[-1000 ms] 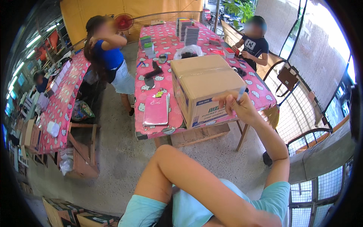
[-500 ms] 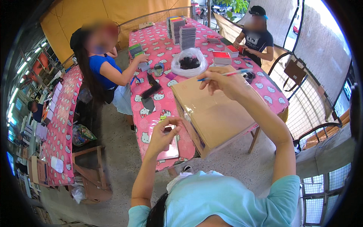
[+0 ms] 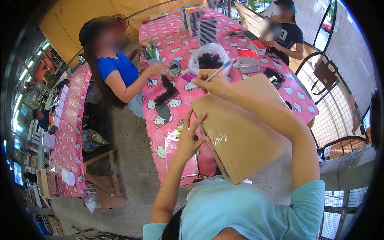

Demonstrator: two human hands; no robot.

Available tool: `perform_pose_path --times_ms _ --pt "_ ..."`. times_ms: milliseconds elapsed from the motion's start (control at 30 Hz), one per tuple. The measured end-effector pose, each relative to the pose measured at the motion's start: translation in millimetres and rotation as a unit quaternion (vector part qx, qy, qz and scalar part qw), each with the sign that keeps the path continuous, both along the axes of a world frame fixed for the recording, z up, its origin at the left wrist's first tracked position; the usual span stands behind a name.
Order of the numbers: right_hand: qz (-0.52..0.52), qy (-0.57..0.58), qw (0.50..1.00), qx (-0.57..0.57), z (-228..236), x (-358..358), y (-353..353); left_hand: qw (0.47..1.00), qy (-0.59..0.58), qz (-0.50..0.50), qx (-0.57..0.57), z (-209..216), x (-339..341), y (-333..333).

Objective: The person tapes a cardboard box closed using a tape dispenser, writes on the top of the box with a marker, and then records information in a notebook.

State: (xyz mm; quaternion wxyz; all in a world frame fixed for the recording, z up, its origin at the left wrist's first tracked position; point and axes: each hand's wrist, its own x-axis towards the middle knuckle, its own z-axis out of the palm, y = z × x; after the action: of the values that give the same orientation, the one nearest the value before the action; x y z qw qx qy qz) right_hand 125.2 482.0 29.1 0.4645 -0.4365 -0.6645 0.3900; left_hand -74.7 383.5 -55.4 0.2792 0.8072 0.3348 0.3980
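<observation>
A: Where's the cardboard box [image 3: 244, 132]?
B: On the pink counter [image 3: 176, 40], at six o'clock. Left hand [image 3: 188, 138] spread on its edge; right hand [image 3: 214, 82] pinching a blue pen [image 3: 220, 70].
A: Handling?
B: Likely stiff, bulky; grip both side edges.

Your left hand [image 3: 187, 138] is raised in front of you, the forearm rising from the lower edge, elbow bent. Its fingers [image 3: 194, 121] are spread and extended, the palm turned away from you, the fingertips pressed flat rather than curled into a grip. Your right arm reaches farther forward and up, bare below a light blue sleeve. Your right hand [image 3: 214, 82] is closed in a pinching grip, knuckles toward you.
</observation>
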Motion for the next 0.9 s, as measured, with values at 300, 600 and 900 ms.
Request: perform_pose_path --times_ms 300,600,900 --pt "-0.054 0.025 0.997 0.046 -23 -1 0 0.996 -0.069 -0.034 -0.043 -10 8 15" --pt "-0.142 0.010 0.984 0.110 -19 -6 -13 0.986 -0.051 -0.044 -0.152 -15 5 17" --pt "-0.123 -0.042 0.986 0.104 -19 -10 -16 0.981 -0.091 -0.066 -0.158 -30 6 21"
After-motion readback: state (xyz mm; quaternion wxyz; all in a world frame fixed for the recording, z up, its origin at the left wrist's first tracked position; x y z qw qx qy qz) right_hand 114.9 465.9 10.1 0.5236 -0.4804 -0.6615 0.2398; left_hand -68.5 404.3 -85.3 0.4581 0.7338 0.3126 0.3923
